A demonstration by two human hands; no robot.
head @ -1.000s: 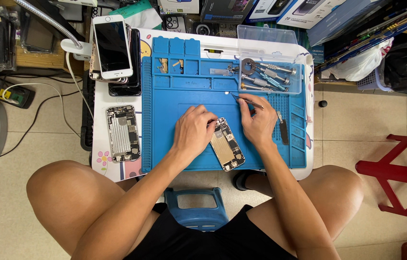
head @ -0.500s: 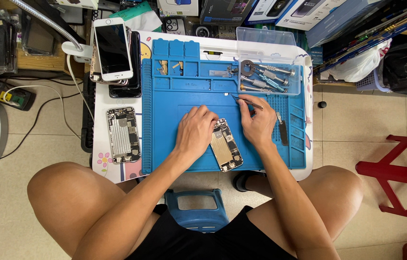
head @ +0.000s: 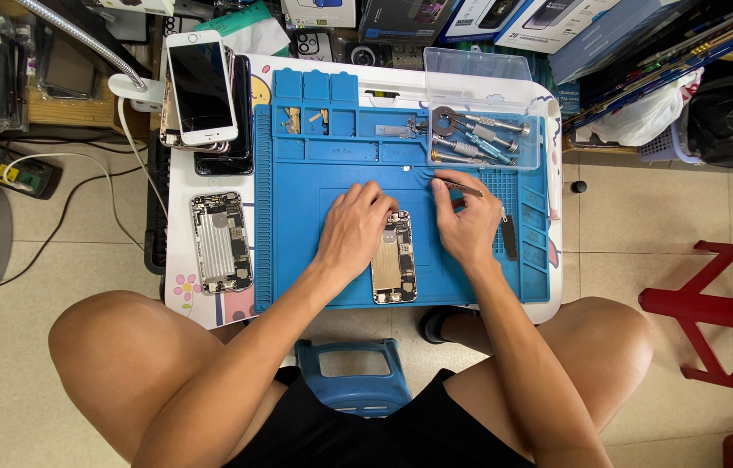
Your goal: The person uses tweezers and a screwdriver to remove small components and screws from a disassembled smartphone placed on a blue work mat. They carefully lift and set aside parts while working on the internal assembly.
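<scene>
An opened phone shell (head: 221,242) lay on the bench (head: 182,186) at nine o'clock of the blue mat (head: 297,225). The left hand (head: 354,229), fingers loosely spread, pressed on the upper left of the open phone (head: 394,260) at the mat's centre. At three o'clock of that phone, the right hand (head: 469,224) pinched thin tweezers (head: 453,183), their tips pointing toward ten o'clock.

A phone-repair workshop. A blue mat (head: 314,251) covers the tabletop (head: 180,186), with opened phones (head: 221,241) and screwdrivers (head: 481,137). Boxes (head: 505,22) crowd the far edge.
</scene>
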